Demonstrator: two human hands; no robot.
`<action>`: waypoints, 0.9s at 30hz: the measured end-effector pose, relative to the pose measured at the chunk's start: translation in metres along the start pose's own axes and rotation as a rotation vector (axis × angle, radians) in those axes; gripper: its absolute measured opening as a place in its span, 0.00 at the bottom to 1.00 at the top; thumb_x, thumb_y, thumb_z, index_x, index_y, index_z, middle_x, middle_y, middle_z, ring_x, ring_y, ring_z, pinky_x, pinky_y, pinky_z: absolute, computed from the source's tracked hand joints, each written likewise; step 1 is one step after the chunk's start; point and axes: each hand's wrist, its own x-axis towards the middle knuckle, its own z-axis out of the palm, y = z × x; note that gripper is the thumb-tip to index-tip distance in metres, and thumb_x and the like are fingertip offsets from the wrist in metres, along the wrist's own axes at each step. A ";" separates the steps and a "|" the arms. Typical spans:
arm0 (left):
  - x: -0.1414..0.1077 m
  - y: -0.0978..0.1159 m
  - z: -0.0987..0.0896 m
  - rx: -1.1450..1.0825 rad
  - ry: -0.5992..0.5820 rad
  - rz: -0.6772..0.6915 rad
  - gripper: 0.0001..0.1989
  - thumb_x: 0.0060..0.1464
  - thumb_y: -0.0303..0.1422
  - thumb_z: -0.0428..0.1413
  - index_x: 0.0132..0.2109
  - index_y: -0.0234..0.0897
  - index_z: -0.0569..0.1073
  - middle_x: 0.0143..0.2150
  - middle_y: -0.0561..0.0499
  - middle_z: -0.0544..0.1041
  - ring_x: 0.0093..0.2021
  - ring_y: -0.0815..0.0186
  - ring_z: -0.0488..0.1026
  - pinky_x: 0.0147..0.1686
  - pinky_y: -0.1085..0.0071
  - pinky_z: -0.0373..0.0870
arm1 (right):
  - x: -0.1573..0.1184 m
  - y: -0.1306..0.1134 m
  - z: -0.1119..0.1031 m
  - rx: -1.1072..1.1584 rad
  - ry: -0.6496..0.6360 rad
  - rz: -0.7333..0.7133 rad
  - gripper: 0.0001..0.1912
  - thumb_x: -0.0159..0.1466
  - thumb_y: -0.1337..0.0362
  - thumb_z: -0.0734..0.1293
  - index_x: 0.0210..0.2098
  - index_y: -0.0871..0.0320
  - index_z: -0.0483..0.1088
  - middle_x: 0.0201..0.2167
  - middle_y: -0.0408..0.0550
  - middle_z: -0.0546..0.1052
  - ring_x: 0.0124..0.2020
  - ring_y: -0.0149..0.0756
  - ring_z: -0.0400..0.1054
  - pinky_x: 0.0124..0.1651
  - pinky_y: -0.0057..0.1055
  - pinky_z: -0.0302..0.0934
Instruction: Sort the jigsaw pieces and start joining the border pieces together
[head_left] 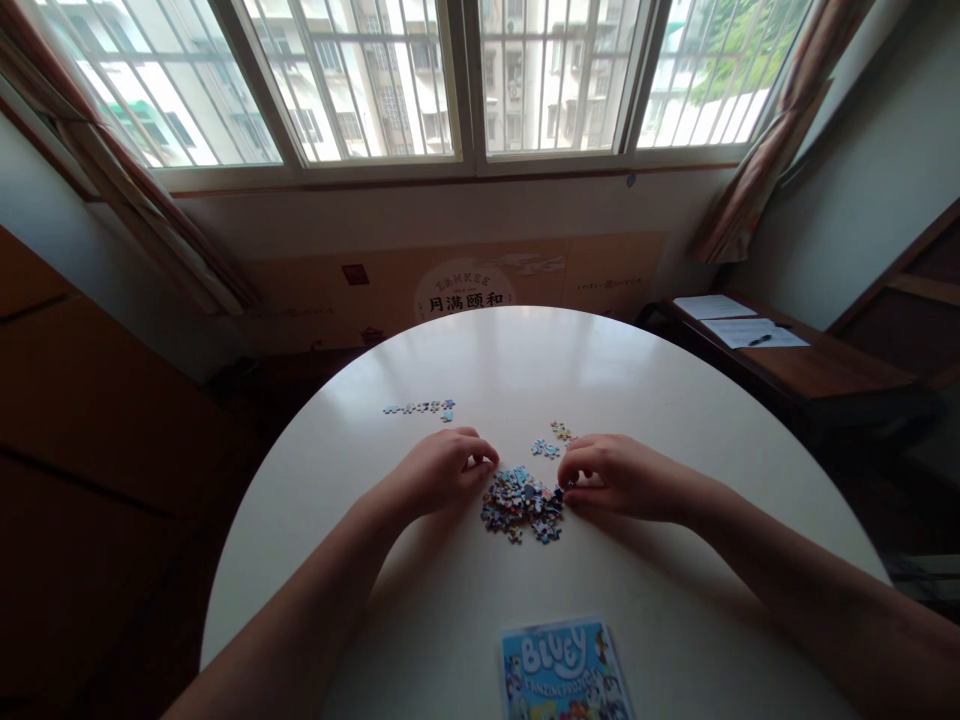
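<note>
A heap of small jigsaw puzzle pieces [521,505] lies on the white round table between my hands. My left hand [450,468] is at the heap's upper left edge, thumb and fingers curled into a pinch; whatever may be in the fingertips is too small to make out. On the right edge of the heap, my right hand [619,478] has its fingers bent in around a puzzle piece [568,486], partly hidden by them. Some loose light-blue pieces [545,449] and yellowish pieces [561,431] lie just beyond the heap, near my right hand.
A row of puzzle pieces [420,407] lies farther back on the left of the table [315,560]. Near my body is a blue picture card [566,670] reading "Bluey". To the right, papers [750,332] and a pen rest on a wooden side table [847,365].
</note>
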 end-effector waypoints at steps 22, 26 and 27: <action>0.000 0.001 0.000 -0.008 -0.003 -0.021 0.11 0.59 0.30 0.55 0.41 0.43 0.83 0.40 0.49 0.81 0.38 0.64 0.76 0.39 0.69 0.70 | -0.003 0.007 -0.003 -0.031 0.027 -0.020 0.08 0.65 0.64 0.70 0.43 0.52 0.80 0.37 0.47 0.80 0.38 0.35 0.72 0.40 0.33 0.63; 0.000 0.001 0.000 0.007 -0.003 -0.021 0.11 0.59 0.30 0.55 0.41 0.43 0.83 0.40 0.49 0.81 0.38 0.64 0.76 0.39 0.69 0.70 | -0.001 0.007 0.000 -0.061 0.003 0.005 0.07 0.64 0.66 0.70 0.40 0.52 0.81 0.37 0.47 0.80 0.37 0.36 0.72 0.39 0.33 0.62; 0.000 0.001 0.000 0.012 -0.005 -0.023 0.11 0.59 0.30 0.55 0.41 0.43 0.83 0.40 0.49 0.81 0.38 0.64 0.76 0.39 0.69 0.70 | 0.000 0.007 0.000 -0.069 0.003 0.008 0.07 0.64 0.66 0.70 0.40 0.52 0.81 0.37 0.47 0.80 0.37 0.35 0.72 0.39 0.32 0.62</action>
